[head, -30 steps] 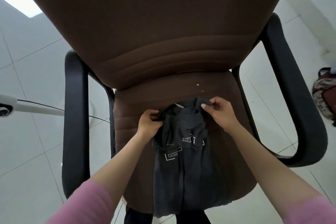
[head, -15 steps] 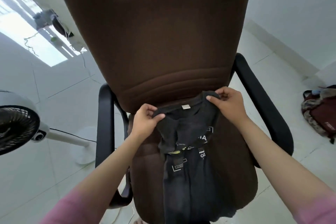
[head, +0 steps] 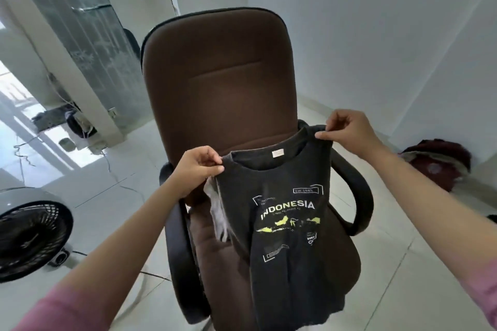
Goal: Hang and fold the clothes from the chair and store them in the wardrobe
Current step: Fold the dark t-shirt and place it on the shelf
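A dark grey T-shirt [head: 285,250] with white "INDONESIA" lettering and yellow print hangs in the air in front of the brown office chair [head: 215,83]. My left hand [head: 197,169] pinches its left shoulder. Higher up, my right hand [head: 347,131] pinches the right shoulder, so the shirt hangs tilted. The shirt's front faces me and its lower part covers much of the chair's seat. A strip of light fabric [head: 219,212] shows beside the shirt's left edge.
A black floor fan [head: 29,239] stands at the left on the white tiled floor. A dark red bag [head: 438,164] lies by the right wall. Cables and small items [head: 78,121] lie near a frosted glass panel [head: 88,35] at the back left.
Both hands have lifted the shirt by its shoulders off the seat and spread it open, so its printed front now shows. My view has risen to take in the whole chair back.
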Action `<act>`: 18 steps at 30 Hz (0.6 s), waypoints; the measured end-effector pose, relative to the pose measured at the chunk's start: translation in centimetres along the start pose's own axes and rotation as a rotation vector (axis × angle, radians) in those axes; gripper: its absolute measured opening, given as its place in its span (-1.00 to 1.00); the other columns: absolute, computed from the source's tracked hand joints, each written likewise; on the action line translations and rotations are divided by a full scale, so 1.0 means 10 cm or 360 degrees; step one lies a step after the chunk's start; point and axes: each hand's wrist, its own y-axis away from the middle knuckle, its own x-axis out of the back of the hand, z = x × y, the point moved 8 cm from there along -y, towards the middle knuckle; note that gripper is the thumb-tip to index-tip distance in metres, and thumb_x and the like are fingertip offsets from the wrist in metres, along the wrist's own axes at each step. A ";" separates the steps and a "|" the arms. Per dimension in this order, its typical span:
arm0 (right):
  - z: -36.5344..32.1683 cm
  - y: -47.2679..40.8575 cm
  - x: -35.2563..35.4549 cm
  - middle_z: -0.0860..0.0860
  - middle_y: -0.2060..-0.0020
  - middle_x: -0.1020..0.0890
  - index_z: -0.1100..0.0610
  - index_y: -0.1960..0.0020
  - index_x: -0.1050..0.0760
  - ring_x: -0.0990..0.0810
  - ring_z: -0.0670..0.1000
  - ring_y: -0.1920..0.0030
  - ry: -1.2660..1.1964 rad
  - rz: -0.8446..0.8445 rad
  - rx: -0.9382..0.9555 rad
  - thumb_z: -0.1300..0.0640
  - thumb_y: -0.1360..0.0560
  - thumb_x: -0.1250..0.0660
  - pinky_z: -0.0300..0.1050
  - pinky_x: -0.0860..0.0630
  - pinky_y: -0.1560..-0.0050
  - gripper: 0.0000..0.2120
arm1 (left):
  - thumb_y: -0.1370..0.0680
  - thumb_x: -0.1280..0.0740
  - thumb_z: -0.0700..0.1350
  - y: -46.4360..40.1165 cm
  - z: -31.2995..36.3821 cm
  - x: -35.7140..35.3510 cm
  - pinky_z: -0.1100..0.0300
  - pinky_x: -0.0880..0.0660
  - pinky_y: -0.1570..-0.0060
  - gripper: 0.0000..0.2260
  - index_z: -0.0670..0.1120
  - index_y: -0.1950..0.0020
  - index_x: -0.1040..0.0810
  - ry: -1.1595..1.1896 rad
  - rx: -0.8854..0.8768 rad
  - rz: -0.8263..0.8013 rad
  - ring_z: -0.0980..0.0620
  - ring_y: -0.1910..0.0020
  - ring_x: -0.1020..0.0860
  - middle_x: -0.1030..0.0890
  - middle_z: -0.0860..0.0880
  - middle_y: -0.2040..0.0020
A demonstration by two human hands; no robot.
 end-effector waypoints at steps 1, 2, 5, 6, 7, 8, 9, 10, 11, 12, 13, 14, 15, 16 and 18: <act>-0.14 0.09 0.08 -0.03 0.41 -0.56 0.11 0.36 -0.52 -0.50 -0.08 0.35 -0.0033 -0.0017 0.0020 0.32 -0.31 -0.54 -0.23 -0.48 0.25 -0.76 | -0.39 -0.38 -0.49 0.10 0.11 0.02 0.37 -0.52 0.21 -0.79 -0.19 0.25 -0.54 -0.0043 -0.0008 -0.0041 0.21 0.33 -0.56 -0.62 0.09 0.35; -0.27 0.19 0.16 -0.04 0.41 -0.58 0.12 0.35 -0.55 -0.52 -0.11 0.35 -0.0034 -0.0044 0.0039 0.33 -0.31 -0.54 -0.25 -0.48 0.23 -0.79 | -0.39 -0.39 -0.48 0.18 0.21 0.03 0.37 -0.52 0.21 -0.80 -0.19 0.24 -0.57 -0.0111 -0.0021 -0.0086 0.21 0.33 -0.56 -0.63 0.10 0.37; -0.65 0.44 0.37 -0.14 0.45 -0.61 0.08 0.32 -0.61 -0.50 -0.22 0.39 0.0098 -0.0151 0.0075 0.32 -0.31 -0.54 -0.40 -0.41 0.26 -0.81 | -0.38 -0.46 -0.40 0.35 0.60 0.08 0.37 -0.48 0.22 -0.78 -0.07 0.27 -0.65 -0.0379 -0.0114 -0.0123 0.22 0.37 -0.53 -0.62 0.10 0.40; -0.75 0.51 0.42 -0.16 0.45 -0.61 0.07 0.32 -0.62 -0.50 -0.22 0.39 0.0144 -0.0202 0.0084 0.32 -0.30 -0.54 -0.42 -0.40 0.27 -0.81 | -0.37 -0.48 -0.38 0.39 0.73 0.09 0.40 -0.45 0.27 -0.78 -0.04 0.28 -0.65 -0.0439 -0.0143 -0.0115 0.24 0.41 -0.49 -0.60 0.12 0.44; -0.84 0.57 0.48 -0.14 0.42 -0.63 0.06 0.31 -0.63 -0.52 -0.22 0.37 0.0190 -0.0249 0.0090 0.32 -0.30 -0.54 -0.42 -0.41 0.25 -0.81 | -0.36 -0.49 -0.36 0.42 0.88 0.10 0.43 -0.40 0.33 -0.78 -0.03 0.29 -0.65 -0.0484 -0.0168 -0.0104 0.24 0.46 -0.45 -0.57 0.13 0.49; -0.93 0.61 0.56 -0.11 0.38 -0.66 0.06 0.29 -0.65 -0.55 -0.20 0.33 0.0228 -0.0289 0.0088 0.31 -0.29 -0.55 -0.40 -0.43 0.21 -0.82 | -0.36 -0.50 -0.34 0.45 1.02 0.09 0.45 -0.35 0.38 -0.80 -0.04 0.28 -0.65 -0.0526 -0.0191 -0.0090 0.24 0.50 -0.42 -0.54 0.14 0.53; -0.99 0.65 0.64 -0.07 0.34 -0.68 0.07 0.28 -0.66 -0.58 -0.17 0.28 0.0257 -0.0320 0.0080 0.30 -0.29 -0.56 -0.36 -0.44 0.17 -0.84 | -0.36 -0.50 -0.33 0.48 1.17 0.09 0.46 -0.33 0.40 -0.82 -0.04 0.27 -0.65 -0.0566 -0.0220 -0.0074 0.23 0.51 -0.41 -0.52 0.13 0.54; -1.06 0.69 0.73 -0.04 0.31 -0.69 0.09 0.26 -0.68 -0.59 -0.15 0.25 0.0279 -0.0345 0.0077 0.29 -0.28 -0.56 -0.33 -0.46 0.14 -0.86 | -0.36 -0.51 -0.31 0.50 1.31 0.09 0.45 -0.34 0.38 -0.83 -0.04 0.26 -0.66 -0.0608 -0.0251 -0.0057 0.23 0.49 -0.42 -0.54 0.11 0.51; -1.11 0.71 0.83 -0.02 0.28 -0.70 0.11 0.23 -0.69 -0.61 -0.13 0.22 0.0295 -0.0360 0.0080 0.28 -0.28 -0.56 -0.30 -0.47 0.12 -0.87 | -0.36 -0.51 -0.30 0.52 1.45 0.08 0.40 -0.40 0.32 -0.85 -0.05 0.24 -0.67 -0.0645 -0.0274 -0.0048 0.21 0.42 -0.46 -0.60 0.06 0.44; -1.17 0.73 0.93 0.00 0.25 -0.71 0.12 0.21 -0.69 -0.62 -0.11 0.19 0.0298 -0.0372 0.0088 0.28 -0.29 -0.56 -0.28 -0.49 0.09 -0.88 | -0.37 -0.51 -0.29 0.53 1.57 0.06 0.30 -0.47 0.22 -0.87 -0.07 0.22 -0.68 -0.0682 -0.0281 -0.0047 0.14 0.35 -0.51 -0.65 -0.05 0.34; -1.22 0.75 1.03 0.02 0.22 -0.71 0.14 0.19 -0.69 -0.63 -0.08 0.16 0.0284 -0.0388 0.0097 0.29 -0.31 -0.54 -0.26 -0.52 0.06 -0.88 | -0.38 -0.50 -0.29 0.54 1.70 0.03 0.22 -0.51 0.14 -0.89 -0.09 0.20 -0.69 -0.0726 -0.0280 -0.0046 0.08 0.29 -0.55 -0.67 -0.13 0.25; -1.28 0.77 1.12 0.03 0.20 -0.72 0.15 0.17 -0.69 -0.64 -0.07 0.14 0.0261 -0.0419 0.0104 0.31 -0.33 -0.52 -0.25 -0.53 0.04 -0.88 | -0.39 -0.49 -0.29 0.55 1.83 0.00 0.21 -0.53 0.12 -0.90 -0.10 0.19 -0.69 -0.0771 -0.0284 -0.0037 0.10 0.28 -0.56 -0.67 -0.15 0.21; -1.32 0.78 1.20 0.02 0.19 -0.72 0.15 0.15 -0.69 -0.64 -0.09 0.15 0.0250 -0.0458 0.0110 0.33 -0.35 -0.50 -0.27 -0.54 0.05 -0.87 | -0.40 -0.48 -0.29 0.55 1.96 -0.03 0.26 -0.53 0.16 -0.90 -0.09 0.19 -0.69 -0.0806 -0.0303 -0.0022 0.18 0.32 -0.55 -0.67 -0.13 0.21; -1.37 0.80 1.27 0.01 0.18 -0.72 0.14 0.14 -0.68 -0.63 -0.13 0.18 0.0264 -0.0503 0.0119 0.35 -0.37 -0.47 -0.31 -0.52 0.08 -0.86 | -0.40 -0.47 -0.29 0.56 2.09 -0.08 0.32 -0.50 0.21 -0.89 -0.08 0.19 -0.69 -0.0828 -0.0329 0.0004 0.23 0.38 -0.53 -0.66 -0.09 0.22; -1.43 0.81 1.40 -0.02 0.18 -0.72 0.13 0.13 -0.69 -0.61 -0.19 0.21 0.0346 -0.0589 0.0127 0.37 -0.40 -0.44 -0.38 -0.48 0.12 -0.82 | -0.41 -0.46 -0.29 0.55 2.32 -0.17 0.37 -0.45 0.24 -0.90 -0.09 0.18 -0.69 -0.0839 -0.0358 0.0078 0.23 0.40 -0.53 -0.65 -0.04 0.23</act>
